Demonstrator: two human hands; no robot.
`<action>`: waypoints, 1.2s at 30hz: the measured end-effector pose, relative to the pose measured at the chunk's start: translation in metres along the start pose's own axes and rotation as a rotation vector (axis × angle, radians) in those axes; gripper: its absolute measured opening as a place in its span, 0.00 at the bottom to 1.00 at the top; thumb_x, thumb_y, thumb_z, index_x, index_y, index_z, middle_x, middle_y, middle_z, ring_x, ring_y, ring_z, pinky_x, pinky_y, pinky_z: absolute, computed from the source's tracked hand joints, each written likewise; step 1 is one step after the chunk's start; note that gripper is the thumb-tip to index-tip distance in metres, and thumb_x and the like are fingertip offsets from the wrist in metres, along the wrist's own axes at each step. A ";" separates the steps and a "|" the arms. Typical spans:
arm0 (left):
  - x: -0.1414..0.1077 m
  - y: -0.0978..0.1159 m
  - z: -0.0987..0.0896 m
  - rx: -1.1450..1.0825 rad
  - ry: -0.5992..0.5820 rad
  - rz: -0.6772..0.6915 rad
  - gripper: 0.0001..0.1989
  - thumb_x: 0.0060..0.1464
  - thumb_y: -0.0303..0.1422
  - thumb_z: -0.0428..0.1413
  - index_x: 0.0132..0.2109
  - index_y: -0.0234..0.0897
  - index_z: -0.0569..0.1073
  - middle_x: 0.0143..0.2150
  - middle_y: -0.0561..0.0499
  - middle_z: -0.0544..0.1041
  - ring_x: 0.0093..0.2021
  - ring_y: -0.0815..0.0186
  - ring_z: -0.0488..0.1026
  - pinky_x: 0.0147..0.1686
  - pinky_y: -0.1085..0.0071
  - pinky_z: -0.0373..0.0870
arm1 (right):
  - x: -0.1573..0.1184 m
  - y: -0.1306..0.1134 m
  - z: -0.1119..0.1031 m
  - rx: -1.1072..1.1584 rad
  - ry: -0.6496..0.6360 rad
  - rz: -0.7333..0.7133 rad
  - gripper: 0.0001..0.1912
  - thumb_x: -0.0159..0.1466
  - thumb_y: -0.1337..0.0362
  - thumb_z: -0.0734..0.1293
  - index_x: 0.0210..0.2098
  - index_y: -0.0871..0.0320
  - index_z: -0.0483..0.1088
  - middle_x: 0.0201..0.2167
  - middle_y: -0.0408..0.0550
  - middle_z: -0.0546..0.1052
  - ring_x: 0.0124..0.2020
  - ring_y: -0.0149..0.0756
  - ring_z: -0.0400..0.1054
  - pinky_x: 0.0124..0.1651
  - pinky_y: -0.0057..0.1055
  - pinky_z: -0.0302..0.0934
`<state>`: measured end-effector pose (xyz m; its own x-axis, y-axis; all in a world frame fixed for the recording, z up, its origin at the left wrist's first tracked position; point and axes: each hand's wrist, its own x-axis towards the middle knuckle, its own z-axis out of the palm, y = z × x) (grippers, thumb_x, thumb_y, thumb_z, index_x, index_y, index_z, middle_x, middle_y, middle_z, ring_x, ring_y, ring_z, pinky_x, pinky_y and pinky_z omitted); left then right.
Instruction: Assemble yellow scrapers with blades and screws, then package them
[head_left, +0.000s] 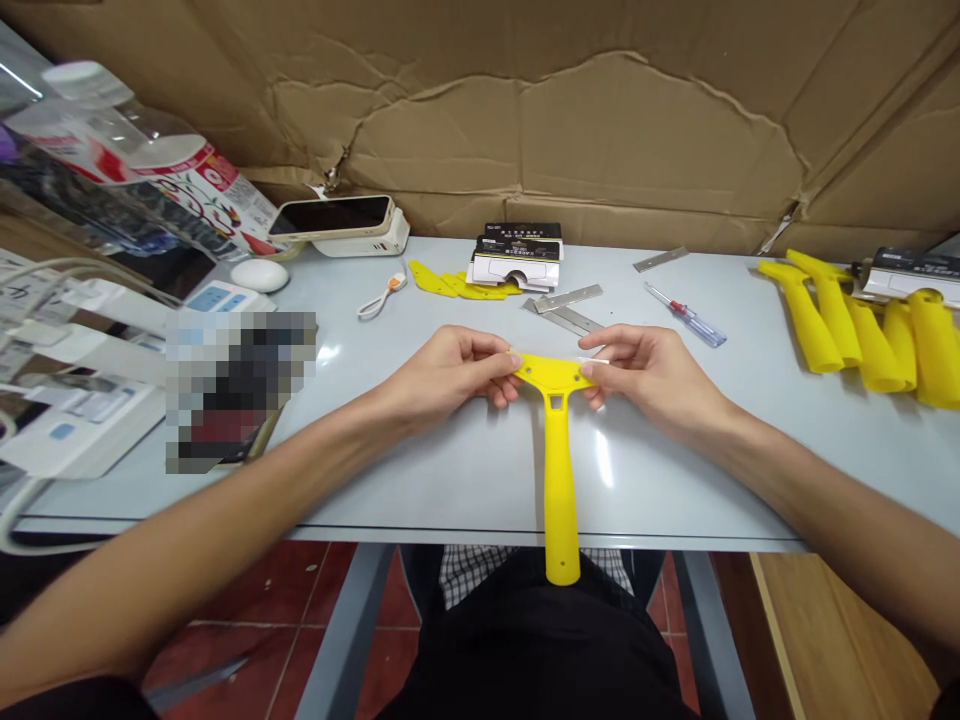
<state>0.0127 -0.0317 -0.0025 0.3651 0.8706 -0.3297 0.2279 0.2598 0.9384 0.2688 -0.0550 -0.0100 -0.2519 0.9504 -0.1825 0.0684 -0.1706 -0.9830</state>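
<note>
A yellow scraper [561, 470] is held by its wide head between my two hands, its handle pointing toward me past the table's front edge. My left hand [469, 370] pinches the left end of the head, thumb on top. At the right end, my right hand [637, 375] grips with thumb and fingers, and a thin shiny strip shows along the head's far edge there. Just beyond lie several flat metal blades [570, 300], yellow plates [457, 284] and black-and-white blade boxes [514, 258]. A screwdriver [686, 314] with a clear handle rests beyond my right hand.
Several yellow scraper handles [870, 330] lie at the right beside another box [911, 272]. On the left are a phone [244, 390], power strips [82, 400], a white mouse [259, 275] and bottles [172, 170]. A short cable [381, 297] lies behind my left hand. Cardboard [570, 140] walls the back.
</note>
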 end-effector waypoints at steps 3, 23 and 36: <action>0.000 0.000 0.001 0.009 0.005 0.004 0.09 0.59 0.34 0.65 0.34 0.33 0.82 0.27 0.47 0.81 0.25 0.68 0.75 0.32 0.69 0.76 | 0.001 0.000 0.000 -0.023 -0.005 -0.007 0.20 0.58 0.59 0.81 0.47 0.57 0.76 0.27 0.44 0.82 0.26 0.37 0.78 0.40 0.39 0.74; 0.003 -0.007 0.002 -0.068 -0.041 -0.030 0.09 0.59 0.36 0.67 0.35 0.33 0.83 0.29 0.43 0.83 0.27 0.65 0.78 0.34 0.67 0.78 | 0.001 -0.004 0.002 -0.085 0.028 0.011 0.23 0.53 0.56 0.84 0.42 0.56 0.76 0.28 0.43 0.80 0.24 0.36 0.76 0.36 0.39 0.70; 0.005 -0.011 -0.002 -0.143 -0.068 -0.019 0.08 0.59 0.34 0.67 0.34 0.34 0.85 0.29 0.43 0.83 0.27 0.67 0.77 0.34 0.69 0.78 | 0.001 -0.003 0.001 -0.075 0.009 -0.016 0.22 0.55 0.55 0.83 0.43 0.56 0.75 0.27 0.42 0.80 0.25 0.36 0.76 0.36 0.39 0.69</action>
<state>0.0097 -0.0297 -0.0141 0.4232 0.8360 -0.3492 0.1062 0.3370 0.9355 0.2677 -0.0542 -0.0070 -0.2452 0.9551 -0.1661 0.1366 -0.1356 -0.9813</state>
